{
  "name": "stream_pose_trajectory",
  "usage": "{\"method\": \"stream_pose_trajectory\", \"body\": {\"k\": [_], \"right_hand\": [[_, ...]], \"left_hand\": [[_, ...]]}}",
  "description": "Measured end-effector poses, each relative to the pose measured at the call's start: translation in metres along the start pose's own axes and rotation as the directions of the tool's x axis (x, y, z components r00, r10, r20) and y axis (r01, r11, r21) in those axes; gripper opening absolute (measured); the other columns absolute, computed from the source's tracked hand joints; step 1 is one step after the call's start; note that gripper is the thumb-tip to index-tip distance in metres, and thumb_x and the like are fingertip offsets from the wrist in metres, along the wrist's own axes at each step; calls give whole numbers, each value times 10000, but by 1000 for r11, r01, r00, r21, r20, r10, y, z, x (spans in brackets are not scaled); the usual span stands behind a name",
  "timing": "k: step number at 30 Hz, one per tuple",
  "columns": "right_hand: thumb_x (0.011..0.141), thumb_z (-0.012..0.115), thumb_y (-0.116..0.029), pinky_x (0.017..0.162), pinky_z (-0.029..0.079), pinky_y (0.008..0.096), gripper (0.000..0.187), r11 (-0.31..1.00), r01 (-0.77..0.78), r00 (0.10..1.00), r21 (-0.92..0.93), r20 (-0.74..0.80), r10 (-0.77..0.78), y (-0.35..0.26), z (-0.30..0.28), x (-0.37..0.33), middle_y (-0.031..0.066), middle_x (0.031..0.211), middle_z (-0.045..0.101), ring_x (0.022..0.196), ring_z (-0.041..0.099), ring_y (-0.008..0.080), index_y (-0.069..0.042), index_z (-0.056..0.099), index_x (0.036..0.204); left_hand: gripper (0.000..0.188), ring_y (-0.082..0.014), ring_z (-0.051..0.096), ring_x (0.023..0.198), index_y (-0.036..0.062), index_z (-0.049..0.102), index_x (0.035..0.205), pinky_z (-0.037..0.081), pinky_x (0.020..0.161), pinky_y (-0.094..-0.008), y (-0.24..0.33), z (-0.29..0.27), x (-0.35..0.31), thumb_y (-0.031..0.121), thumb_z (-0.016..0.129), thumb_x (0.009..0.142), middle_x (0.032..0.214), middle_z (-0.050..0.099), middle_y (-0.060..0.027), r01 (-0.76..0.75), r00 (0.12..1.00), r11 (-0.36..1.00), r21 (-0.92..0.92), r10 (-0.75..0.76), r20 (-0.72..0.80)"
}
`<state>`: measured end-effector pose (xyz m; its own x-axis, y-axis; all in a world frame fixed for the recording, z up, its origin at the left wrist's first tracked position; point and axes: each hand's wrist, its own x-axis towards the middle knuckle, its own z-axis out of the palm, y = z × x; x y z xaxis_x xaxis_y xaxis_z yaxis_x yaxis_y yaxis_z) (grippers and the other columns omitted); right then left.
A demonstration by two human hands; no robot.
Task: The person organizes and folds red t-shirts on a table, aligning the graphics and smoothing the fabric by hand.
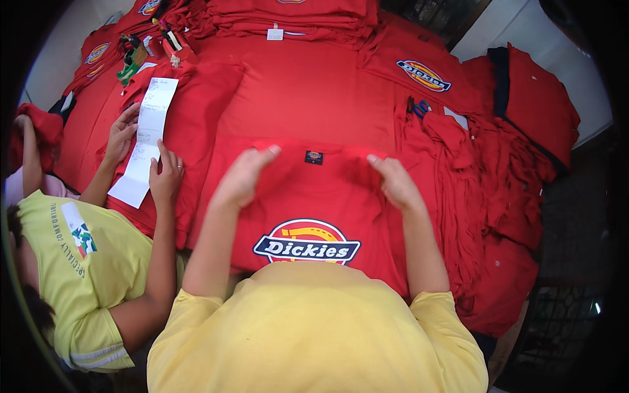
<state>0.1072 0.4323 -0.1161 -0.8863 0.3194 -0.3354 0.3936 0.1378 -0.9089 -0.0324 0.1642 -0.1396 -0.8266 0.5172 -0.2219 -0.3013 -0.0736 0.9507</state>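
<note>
A red T-shirt (321, 193) lies spread in front of me, its neckline at the far side with a small dark label (313, 157) inside. A large oval badge print (306, 242) in navy, white and yellow shows on it, close to my body. My left hand (244, 175) grips the left shoulder of the shirt, thumb on top. At the opposite shoulder, my right hand (398, 183) pinches the cloth in the same way. The fabric hides most of the fingers of both hands.
Red garments are heaped at right (472, 190) and stacked at the back (288, 29). Blue-handled scissors (420, 108) lie on the right heap. At left, a co-worker in a lime shirt (98, 262) holds a long paper strip (149, 131). Another person's arm (29, 154) shows farther left.
</note>
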Motion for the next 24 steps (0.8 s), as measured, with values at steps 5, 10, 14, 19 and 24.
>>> {"method": "stream_pose_trajectory", "body": {"k": [5,10,14,19,24], "right_hand": [[985,448,-375,641,415,389,470,917,396,885,-42,-248,-394,18,94,-55,168,704,601,657,553,276,35,580,796],[980,296,-538,1004,318,432,693,797,603,797,34,23,-604,76,124,-87,255,1291,468,1197,438,401,61,415,1306],[908,223,-700,1108,196,445,939,695,719,689,0,133,-713,68,121,-92,271,1463,285,1361,264,421,86,248,1421],[877,221,-747,1129,156,449,1007,653,751,658,-95,181,-731,68,120,-93,283,1487,231,1397,201,416,95,215,1430],[875,213,-752,1120,184,447,1012,671,735,678,-100,154,-719,57,121,-92,289,1467,262,1382,229,422,103,235,1416]], "left_hand": [[422,-120,388,623,-8,559,725,385,573,-328,-40,70,-71,327,515,978,621,451,-32,-208,977,956,207,214,-7],[470,-391,534,1040,-54,546,1055,389,844,-460,-62,64,-105,385,389,989,1065,574,-268,-391,839,847,359,167,518],[707,-435,388,1204,-91,391,1266,287,1012,-451,-69,75,-114,539,265,970,1286,417,-296,-636,721,749,184,493,487],[817,-425,220,1381,-112,236,1420,166,1124,-444,-72,66,-114,562,114,973,1473,250,-292,-644,679,729,233,404,613],[833,-457,379,1235,-100,358,1316,276,1051,-459,-70,74,-110,629,195,949,1313,412,-312,-664,703,730,163,534,470]]}}
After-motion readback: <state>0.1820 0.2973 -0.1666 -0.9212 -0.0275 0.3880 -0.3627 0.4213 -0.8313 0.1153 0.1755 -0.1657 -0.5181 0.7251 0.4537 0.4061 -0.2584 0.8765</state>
